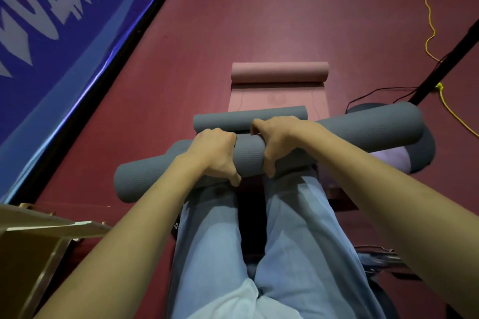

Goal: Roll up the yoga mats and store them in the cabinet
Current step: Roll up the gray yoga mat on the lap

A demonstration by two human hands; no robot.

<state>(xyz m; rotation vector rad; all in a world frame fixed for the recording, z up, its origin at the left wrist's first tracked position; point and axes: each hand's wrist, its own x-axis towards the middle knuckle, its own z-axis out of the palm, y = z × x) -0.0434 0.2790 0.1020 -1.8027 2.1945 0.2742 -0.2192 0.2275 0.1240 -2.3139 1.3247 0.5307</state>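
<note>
Head view, hands (243,150) gripping rolled grey mat (363,128)

Both bare forearms reach forward and down over the knees, converging toward the middle. The left grip (216,156) has its fingers curled over the top and its thumb underneath the rolled grey mat (337,134). Just right of it, the right grip (278,141) clasps the same roll, knuckles up, thumb pointing down.

Grey rolled mats (363,127) with a faint wave texture, a pink mat (280,71), maroon floor (285,8), blue banner (51,21).
</note>
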